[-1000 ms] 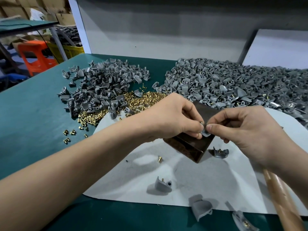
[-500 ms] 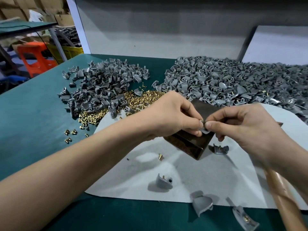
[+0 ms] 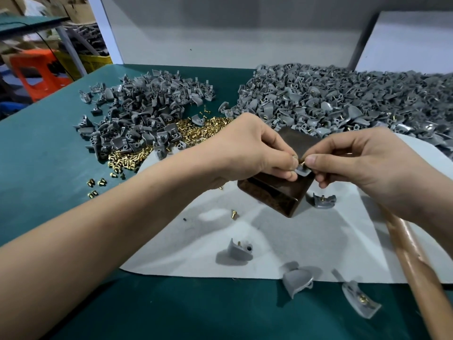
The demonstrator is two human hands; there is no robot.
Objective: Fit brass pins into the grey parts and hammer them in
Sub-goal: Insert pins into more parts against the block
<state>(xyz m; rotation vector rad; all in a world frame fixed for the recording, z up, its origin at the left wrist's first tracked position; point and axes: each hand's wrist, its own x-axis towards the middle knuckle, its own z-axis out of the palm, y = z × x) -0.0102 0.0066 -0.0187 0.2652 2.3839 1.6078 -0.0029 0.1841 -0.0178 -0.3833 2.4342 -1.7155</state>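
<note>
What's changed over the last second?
Barely anything. The left hand and right hand still pinch the grey part over the dark block; a brass pin now shows between their fingertips, unseen before. Loose parts on the white sheet and the hammer handle stayed put.

Your table [image 3: 49, 148] has a teal cover. Toward its far left corner lies a heap of grey parts [image 3: 142, 114], and a larger heap [image 3: 343, 99] spreads along the far right. At the left heap's near side you have brass pins [image 3: 196, 128] spilled, with a few loose pins [image 3: 98, 184] nearer the left edge. A pale sheet [image 3: 318, 241] covers the middle, and two grey parts [image 3: 297, 280] lie at its near border.
</note>
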